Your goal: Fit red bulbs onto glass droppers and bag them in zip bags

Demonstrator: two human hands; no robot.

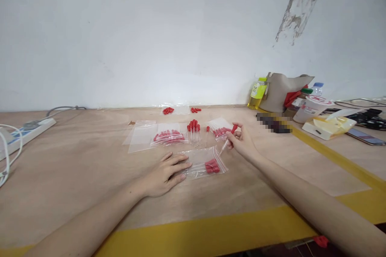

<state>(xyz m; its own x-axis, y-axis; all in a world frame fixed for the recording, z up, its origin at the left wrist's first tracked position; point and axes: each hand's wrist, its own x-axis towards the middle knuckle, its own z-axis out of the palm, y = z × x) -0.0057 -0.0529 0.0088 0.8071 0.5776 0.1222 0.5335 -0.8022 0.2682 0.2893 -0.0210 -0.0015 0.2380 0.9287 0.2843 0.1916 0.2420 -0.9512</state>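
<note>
My left hand [167,174] lies flat with fingers spread, its fingertips on the closed end of a clear zip bag [199,158]. Inside that bag are several glass droppers with red rubber bulbs [212,166]. My right hand [241,140] pinches one dropper [224,147] by its red bulb, the glass tip slanting down to the bag's mouth at the right. Behind, loose red-bulbed droppers [194,130] lie in a row. A filled bag [169,136] rests left of them, and another filled bag [219,128] sits just behind my right hand.
Flat clear bags [140,136] lie at the left, and red bulbs [168,111] are by the wall. A power strip [30,134] is far left. On the right stand a yellow bottle [257,94], a grey bag [279,90], a lidded cup [310,109] and a phone [366,137].
</note>
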